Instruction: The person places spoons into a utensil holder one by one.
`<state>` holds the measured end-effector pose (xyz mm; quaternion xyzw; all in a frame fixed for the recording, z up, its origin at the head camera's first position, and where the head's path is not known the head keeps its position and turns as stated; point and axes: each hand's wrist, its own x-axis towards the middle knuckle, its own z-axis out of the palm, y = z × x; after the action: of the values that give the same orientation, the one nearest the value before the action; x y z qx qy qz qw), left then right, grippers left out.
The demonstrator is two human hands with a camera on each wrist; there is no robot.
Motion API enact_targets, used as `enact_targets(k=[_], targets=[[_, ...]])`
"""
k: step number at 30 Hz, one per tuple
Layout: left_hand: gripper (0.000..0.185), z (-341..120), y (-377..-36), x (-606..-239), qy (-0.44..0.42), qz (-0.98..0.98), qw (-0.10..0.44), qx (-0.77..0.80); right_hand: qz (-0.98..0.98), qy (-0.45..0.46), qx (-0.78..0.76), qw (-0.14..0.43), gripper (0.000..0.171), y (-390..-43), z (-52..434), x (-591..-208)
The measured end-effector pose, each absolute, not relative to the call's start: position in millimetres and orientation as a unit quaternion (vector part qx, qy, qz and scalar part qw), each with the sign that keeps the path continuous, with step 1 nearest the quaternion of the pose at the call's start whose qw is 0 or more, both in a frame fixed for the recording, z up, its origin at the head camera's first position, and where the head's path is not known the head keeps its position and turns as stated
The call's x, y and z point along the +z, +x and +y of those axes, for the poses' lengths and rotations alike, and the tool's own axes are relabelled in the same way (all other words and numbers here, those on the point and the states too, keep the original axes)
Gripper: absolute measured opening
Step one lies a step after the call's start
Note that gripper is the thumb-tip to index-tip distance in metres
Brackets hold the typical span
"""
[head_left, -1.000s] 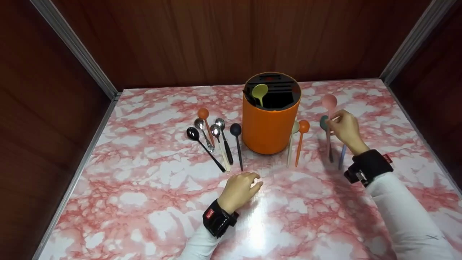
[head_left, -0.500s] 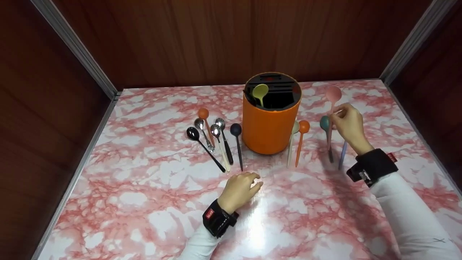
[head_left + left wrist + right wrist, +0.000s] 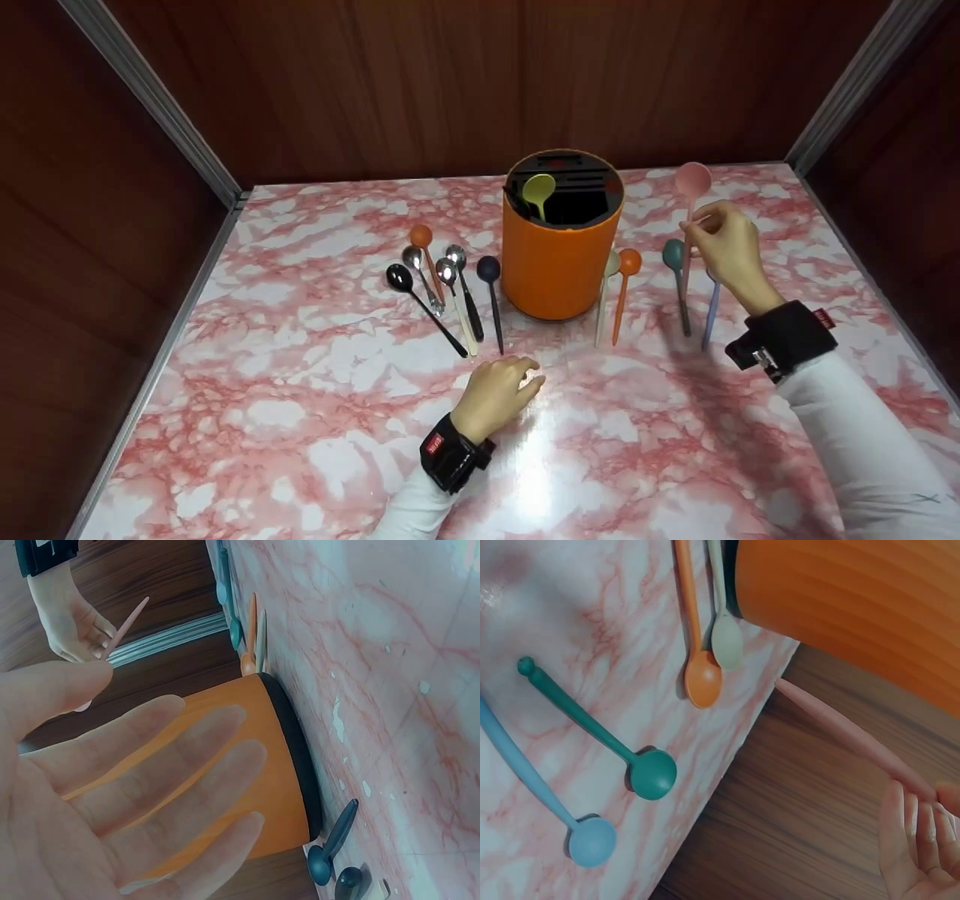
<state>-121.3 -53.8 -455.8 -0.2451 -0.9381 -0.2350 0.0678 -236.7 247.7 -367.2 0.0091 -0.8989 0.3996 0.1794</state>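
Marbled table: the pink-and-white tabletop (image 3: pixel 300 457) runs under both your hands.
Orange holder: this cylinder (image 3: pixel 559 274) stands upright beyond your left hand and to the left of your right; a yellow-green spoon (image 3: pixel 538 187) sits in its black top.
Right hand: your right hand (image 3: pixel 726 251) pinches the pink spoon's handle between thumb and fingertips.
Left hand: yours (image 3: pixel 493 394) holds nothing, its fingers loosely bent and spread (plainest from the left wrist view).
Pink spoon: it (image 3: pixel 693 180) is nearly upright in your right hand, bowl above the fingers, raised off the table. You seem to be mid-lift; a move to the holder would call for a firm pinch and a leftward carry above its rim.
Nearby spoons: a green spoon (image 3: pixel 674 255) and a blue spoon (image 3: pixel 711 311) lie below your right hand; a black spoon (image 3: pixel 400 277) and a dark spoon (image 3: pixel 489 270) lie beyond your left.
Red tags: light lettering marks the right-wrist tag (image 3: pixel 823 318) and the left-wrist tag (image 3: pixel 435 443), too small to read.
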Motion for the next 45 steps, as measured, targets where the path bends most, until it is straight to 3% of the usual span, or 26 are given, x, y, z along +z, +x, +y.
enact_targets(k=[23,30,45], targets=[[0.023,-55.5,-122.2,-455.1,-0.245,-0.939,0.068,-0.231,-0.886,0.042,0.425,0.181,0.027,-234.4,233.7,-333.4],[0.022,-56.9,-122.6,-455.4,-0.253,-0.937,0.077,-0.230,-0.871,0.050,0.448,0.194,0.017,-233.1,225.3,-324.6],[0.021,-55.8,-122.9,-456.0,-0.254,-0.936,0.079,-0.229,-0.860,0.071,0.453,0.222,0.017,-231.5,213.6,-305.5]])
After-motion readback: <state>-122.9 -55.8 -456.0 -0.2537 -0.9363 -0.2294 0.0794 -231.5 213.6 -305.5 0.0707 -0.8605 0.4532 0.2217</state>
